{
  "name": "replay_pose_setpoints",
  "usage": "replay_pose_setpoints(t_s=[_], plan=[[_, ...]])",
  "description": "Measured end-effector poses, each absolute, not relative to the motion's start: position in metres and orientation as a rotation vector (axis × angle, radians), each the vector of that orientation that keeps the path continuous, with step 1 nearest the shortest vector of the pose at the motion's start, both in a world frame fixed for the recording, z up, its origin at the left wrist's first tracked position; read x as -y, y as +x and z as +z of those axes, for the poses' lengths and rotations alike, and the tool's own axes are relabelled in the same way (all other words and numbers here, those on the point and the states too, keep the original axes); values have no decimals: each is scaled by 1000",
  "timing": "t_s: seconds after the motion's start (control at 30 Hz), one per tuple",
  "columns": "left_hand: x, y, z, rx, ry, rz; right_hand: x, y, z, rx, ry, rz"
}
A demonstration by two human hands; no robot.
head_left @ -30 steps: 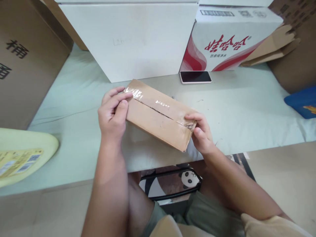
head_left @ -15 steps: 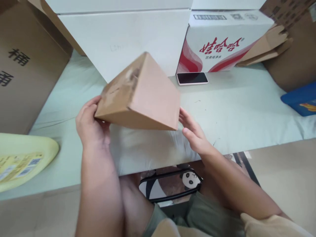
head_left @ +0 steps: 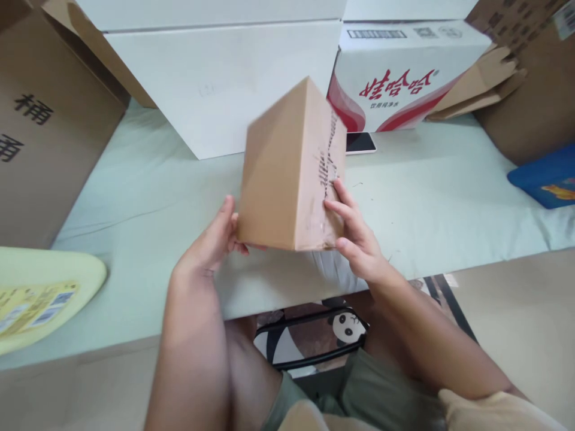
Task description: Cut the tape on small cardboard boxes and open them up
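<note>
A small brown cardboard box (head_left: 281, 173) stands on end above the pale green table (head_left: 157, 197), held between both my hands. My left hand (head_left: 209, 245) cups its lower left side, fingers pressed against it. On the right face, my right hand (head_left: 353, 230) presses its fingers near a rough torn tape seam. The box is slightly blurred by motion.
Behind the box stand a large white carton (head_left: 215, 72) and a white carton with red print (head_left: 395, 72); a phone (head_left: 359, 142) lies partly hidden at their foot. A brown carton (head_left: 40, 126) is at left, a yellow item (head_left: 40, 293) at lower left, a blue object (head_left: 545, 179) at right.
The box lay flat with its taped seam up a second ago; both hands have turned it up onto its end, and it now hides part of the phone.
</note>
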State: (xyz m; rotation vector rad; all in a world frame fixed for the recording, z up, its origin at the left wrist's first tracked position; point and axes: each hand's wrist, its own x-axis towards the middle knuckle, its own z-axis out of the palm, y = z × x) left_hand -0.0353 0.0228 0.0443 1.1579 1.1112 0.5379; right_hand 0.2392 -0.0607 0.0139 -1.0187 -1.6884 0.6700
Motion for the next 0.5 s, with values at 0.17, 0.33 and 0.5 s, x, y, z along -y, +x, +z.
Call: replay_pose_setpoints(t_s=[0.17,0.33,0.5], plan=[[-16,-31,54,-1170,1184,-6,64,244,11,1429,-1009,665],[-28,-32,41,-1583,1320,575,65,237,17,1367,-993,874],[-37,-37,26,-1275,1268,1282,64,229,20,1375,-885,1073]])
